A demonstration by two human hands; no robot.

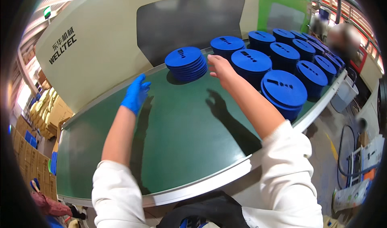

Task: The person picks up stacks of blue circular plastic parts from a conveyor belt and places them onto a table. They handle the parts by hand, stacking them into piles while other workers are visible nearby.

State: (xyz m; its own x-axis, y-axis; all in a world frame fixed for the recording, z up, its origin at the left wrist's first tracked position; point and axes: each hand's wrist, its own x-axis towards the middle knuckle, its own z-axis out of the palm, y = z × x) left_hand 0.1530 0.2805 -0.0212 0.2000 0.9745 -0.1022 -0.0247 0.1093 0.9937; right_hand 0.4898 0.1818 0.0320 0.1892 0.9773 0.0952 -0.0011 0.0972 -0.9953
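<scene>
A stack of round blue plastic discs point(184, 58) with small dark cut-outs on top stands on the green table point(173, 139) near its far edge. My left hand point(137, 93), in a blue glove, hovers to the left of this stack with its fingers apart and nothing in them. Bare, my right hand point(219, 68) is raised just right of the same stack, apart from it, fingers stretched out and holding nothing. Closest to my right forearm are another disc stack point(250, 61) and a nearer one point(284, 89), whose top discs sit slightly askew.
Several more blue stacks point(308, 73) crowd the table's right end. Behind the table rises a beige machine panel point(100, 38) with a dark window point(189, 22). A grey bin point(344, 93) stands off the right edge. Cardboard boxes point(30, 159) and another person's leg point(50, 204) show at left.
</scene>
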